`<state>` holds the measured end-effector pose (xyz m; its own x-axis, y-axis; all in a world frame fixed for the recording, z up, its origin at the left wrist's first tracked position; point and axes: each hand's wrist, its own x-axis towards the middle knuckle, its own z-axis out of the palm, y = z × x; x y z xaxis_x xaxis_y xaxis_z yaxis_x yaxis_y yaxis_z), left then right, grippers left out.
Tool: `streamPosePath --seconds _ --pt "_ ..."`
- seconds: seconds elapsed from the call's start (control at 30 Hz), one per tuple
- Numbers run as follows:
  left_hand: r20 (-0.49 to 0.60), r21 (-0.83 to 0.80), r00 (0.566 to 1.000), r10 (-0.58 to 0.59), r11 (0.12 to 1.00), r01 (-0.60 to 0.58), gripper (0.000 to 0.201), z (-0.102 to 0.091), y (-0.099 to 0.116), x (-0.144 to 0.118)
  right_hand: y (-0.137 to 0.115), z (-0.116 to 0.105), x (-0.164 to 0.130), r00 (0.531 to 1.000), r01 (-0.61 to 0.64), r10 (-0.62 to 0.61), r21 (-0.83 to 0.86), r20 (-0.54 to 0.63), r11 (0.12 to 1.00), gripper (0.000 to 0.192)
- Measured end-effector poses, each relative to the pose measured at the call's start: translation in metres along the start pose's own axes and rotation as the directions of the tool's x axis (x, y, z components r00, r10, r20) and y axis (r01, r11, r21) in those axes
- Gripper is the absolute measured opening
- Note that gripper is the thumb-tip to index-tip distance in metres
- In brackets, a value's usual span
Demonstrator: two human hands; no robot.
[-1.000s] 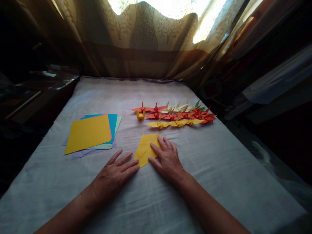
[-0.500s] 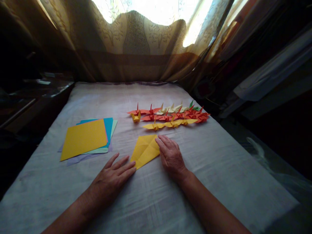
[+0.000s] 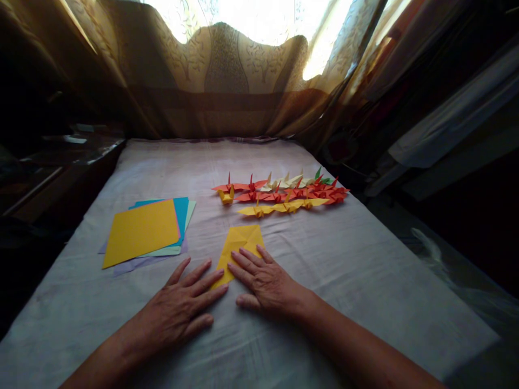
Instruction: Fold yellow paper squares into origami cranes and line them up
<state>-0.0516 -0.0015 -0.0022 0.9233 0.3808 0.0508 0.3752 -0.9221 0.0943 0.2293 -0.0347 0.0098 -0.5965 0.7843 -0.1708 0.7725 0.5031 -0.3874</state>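
A folded yellow sheet of origami paper (image 3: 243, 235) lies flat on the cloth in front of me, with crease lines across its upper part. My right hand (image 3: 263, 278) rests on its lower right side, fingers spread and pressed down on the paper, hiding part of it. At the near left corner, the fingertips of my left hand (image 3: 188, 297) touch the paper; those fingers are also spread and flat. Beyond the sheet stand folded paper cranes in rows, among them yellow cranes (image 3: 287, 206) and red cranes (image 3: 278, 195).
A stack of coloured paper squares (image 3: 141, 229), yellow on top, lies to the left. One small yellow folded piece (image 3: 226, 197) stands at the left end of the crane rows. White cloth (image 3: 182, 167) covers the table; a patterned curtain (image 3: 227, 65) hangs behind it.
My right hand has moved left and nearer to me, from the paper's right edge onto its lower part, with fingers spreading. My left hand stays at the near corner, its thumb now showing.
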Motion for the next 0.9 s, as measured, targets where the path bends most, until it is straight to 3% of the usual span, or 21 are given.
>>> streamPosePath --seconds 0.17,0.53,0.9 --pt "0.068 -0.082 0.998 -0.014 0.996 0.020 0.059 -0.005 0.001 0.000 0.011 -0.001 -0.005 0.995 -0.098 0.096 -0.062 -0.031 0.993 0.071" --pt "0.015 -0.078 1.000 -0.013 0.997 0.014 0.065 -0.003 0.001 -0.001 0.012 0.002 -0.005 0.994 -0.101 0.096 -0.088 -0.057 0.991 0.070" --pt "0.052 -0.077 0.999 0.001 0.997 0.003 0.059 -0.018 -0.003 -0.006 0.012 0.001 -0.005 0.993 -0.104 0.098 -0.098 -0.059 0.990 0.070"
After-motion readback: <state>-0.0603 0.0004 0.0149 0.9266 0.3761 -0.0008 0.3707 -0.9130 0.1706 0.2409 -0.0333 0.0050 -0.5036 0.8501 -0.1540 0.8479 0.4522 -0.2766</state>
